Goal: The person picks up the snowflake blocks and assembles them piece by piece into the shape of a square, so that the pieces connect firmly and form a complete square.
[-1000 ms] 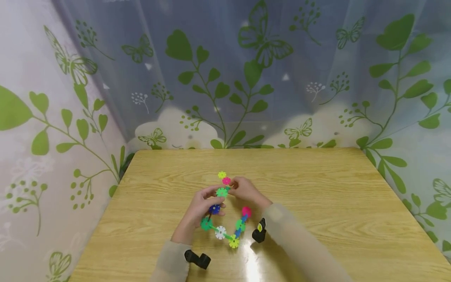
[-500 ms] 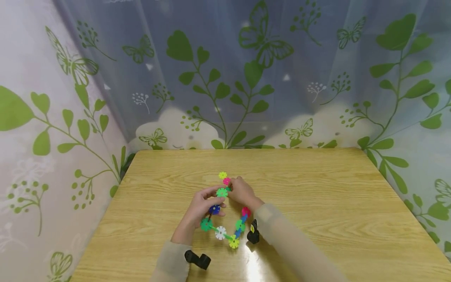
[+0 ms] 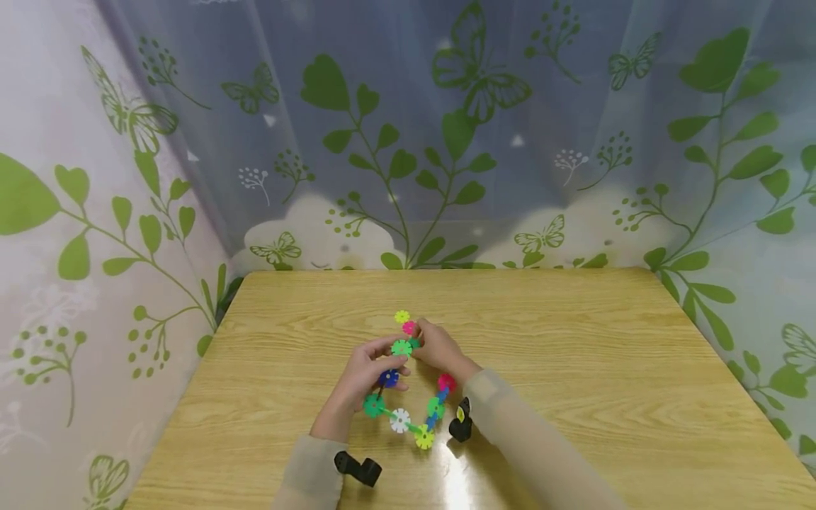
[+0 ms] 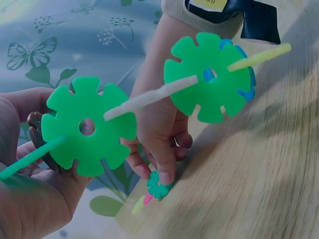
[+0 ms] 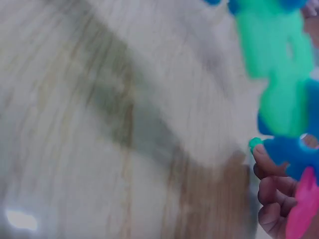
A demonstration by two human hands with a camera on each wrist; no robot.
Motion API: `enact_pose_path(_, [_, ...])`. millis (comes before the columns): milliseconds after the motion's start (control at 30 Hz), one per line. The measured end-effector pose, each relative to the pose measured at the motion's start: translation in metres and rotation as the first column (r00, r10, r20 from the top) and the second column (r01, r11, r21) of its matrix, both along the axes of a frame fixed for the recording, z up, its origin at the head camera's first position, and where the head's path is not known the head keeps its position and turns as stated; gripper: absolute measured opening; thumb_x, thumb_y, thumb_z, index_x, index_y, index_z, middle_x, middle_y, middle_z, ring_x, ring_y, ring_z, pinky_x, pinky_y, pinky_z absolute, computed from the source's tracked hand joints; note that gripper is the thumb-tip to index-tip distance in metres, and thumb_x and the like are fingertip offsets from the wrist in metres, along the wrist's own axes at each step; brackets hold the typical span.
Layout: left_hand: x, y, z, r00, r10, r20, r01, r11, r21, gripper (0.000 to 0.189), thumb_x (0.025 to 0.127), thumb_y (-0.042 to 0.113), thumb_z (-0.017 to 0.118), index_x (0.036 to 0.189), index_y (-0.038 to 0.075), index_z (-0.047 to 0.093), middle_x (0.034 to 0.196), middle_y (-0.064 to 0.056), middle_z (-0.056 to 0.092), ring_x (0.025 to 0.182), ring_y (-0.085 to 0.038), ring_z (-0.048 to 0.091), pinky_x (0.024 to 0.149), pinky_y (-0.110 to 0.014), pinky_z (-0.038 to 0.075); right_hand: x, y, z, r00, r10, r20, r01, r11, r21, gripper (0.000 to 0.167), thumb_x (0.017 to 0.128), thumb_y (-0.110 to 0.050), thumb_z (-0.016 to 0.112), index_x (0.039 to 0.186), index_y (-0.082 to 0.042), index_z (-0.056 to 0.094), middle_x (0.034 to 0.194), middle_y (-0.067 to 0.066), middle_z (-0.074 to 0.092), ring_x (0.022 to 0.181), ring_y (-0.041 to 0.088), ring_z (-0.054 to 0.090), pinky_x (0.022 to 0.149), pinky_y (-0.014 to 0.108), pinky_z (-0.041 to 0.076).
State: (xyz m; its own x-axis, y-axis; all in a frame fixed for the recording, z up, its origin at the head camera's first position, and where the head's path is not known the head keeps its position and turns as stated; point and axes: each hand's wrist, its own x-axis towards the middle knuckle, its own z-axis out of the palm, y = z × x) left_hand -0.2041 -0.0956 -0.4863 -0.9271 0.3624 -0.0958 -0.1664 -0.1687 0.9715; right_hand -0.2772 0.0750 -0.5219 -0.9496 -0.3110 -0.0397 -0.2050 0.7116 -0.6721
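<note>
A curved chain of notched, flower-shaped plastic discs hangs from my left hand (image 3: 363,372), which grips it near the blue disc (image 3: 389,377) and the light green disc (image 3: 401,348). Along the chain come a green disc (image 3: 374,406), a white disc (image 3: 399,421) and a yellow disc (image 3: 423,437), up to a pink disc (image 3: 447,383) at its right end. Close by, my right hand (image 3: 440,347) pinches a small green disc (image 4: 159,185) between thumb and finger. A pink disc (image 3: 409,328) and a yellow disc (image 3: 401,316) line up beyond it; whether all are joined, I cannot tell.
The wooden table (image 3: 542,319) spreads under both hands. Behind it hangs a printed curtain (image 3: 408,142) with leaves and butterflies. Black wrist-worn devices, one at the left sleeve (image 3: 358,469) and one at the right (image 3: 460,421), sit near the chain.
My right forearm has swung a little to the left, and the right hand has turned slightly with its green disc. The left hand and the chain stay almost still.
</note>
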Motion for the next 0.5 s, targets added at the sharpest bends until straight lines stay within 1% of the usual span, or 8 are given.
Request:
enact_pose_path(67, [0.000,0.000,-0.001,1.000,0.000,-0.002,0.000,1.000,-0.003,0.049,0.088,0.012,0.065,0.133,0.000,0.048,0.094,-0.013,0.048,0.082,-0.026,0.065,0.069,-0.041,0.059,0.002,0.003,0.001,1.000,0.007,0.001,-0.007,1.000,-0.026,0.024,0.079,-0.005,0.073,0.094,-0.009,0.055,0.091,0.010,0.061,0.080,0.022,0.058,0.066,0.032,0.052])
enact_pose_path(167, [0.000,0.001,-0.002,1.000,0.008,0.000,-0.008,1.000,0.006,0.047,0.088,0.014,0.065,0.132,0.003,0.050,0.097,-0.014,0.049,0.083,-0.026,0.065,0.072,-0.044,0.057,0.007,0.008,0.003,1.000,0.006,-0.017,-0.007,0.998,-0.064,0.021,0.079,-0.005,0.071,0.095,-0.009,0.057,0.084,0.006,0.059,0.075,0.020,0.055,0.061,0.030,0.050])
enact_pose_path(267, [0.000,0.003,-0.002,1.000,0.021,0.008,-0.022,0.999,0.024,0.048,0.088,0.016,0.066,0.132,0.004,0.050,0.102,-0.020,0.050,0.083,-0.028,0.066,0.075,-0.046,0.056,0.011,0.014,0.006,0.999,-0.015,-0.044,0.010,0.993,-0.118,0.017,0.081,-0.004,0.069,0.094,-0.008,0.060,0.079,0.003,0.058,0.069,0.016,0.053,0.056,0.027,0.047])
enact_pose_path(367, [0.000,0.005,0.000,0.999,0.044,0.028,-0.045,0.998,0.047,0.050,0.087,0.018,0.067,0.132,0.004,0.049,0.106,-0.026,0.050,0.084,-0.031,0.066,0.077,-0.048,0.055,0.015,0.019,0.010,0.997,-0.043,-0.061,0.031,0.983,-0.183,0.011,0.083,-0.004,0.068,0.091,-0.007,0.061,0.076,0.001,0.058,0.067,0.015,0.053,0.054,0.026,0.047])
enact_pose_path(433, [-0.001,0.006,0.001,0.998,0.064,0.030,-0.065,0.996,0.053,0.051,0.087,0.020,0.067,0.132,0.004,0.049,0.106,-0.029,0.050,0.085,-0.033,0.065,0.078,-0.049,0.055,0.019,0.022,0.014,0.996,-0.050,-0.069,0.033,0.976,-0.217,0.009,0.084,-0.006,0.068,0.090,-0.007,0.062,0.076,0.001,0.059,0.067,0.015,0.053,0.053,0.026,0.047])
enact_pose_path(500, [-0.002,0.008,0.002,0.996,0.084,0.032,-0.086,0.994,0.060,0.050,0.086,0.022,0.068,0.130,0.005,0.051,0.104,-0.030,0.052,0.086,-0.034,0.064,0.080,-0.050,0.054,0.024,0.024,0.018,0.995,-0.057,-0.079,0.036,0.970,-0.240,0.008,0.084,-0.007,0.068,0.091,-0.007,0.062,0.076,0.001,0.059,0.066,0.015,0.053,0.052,0.027,0.048])
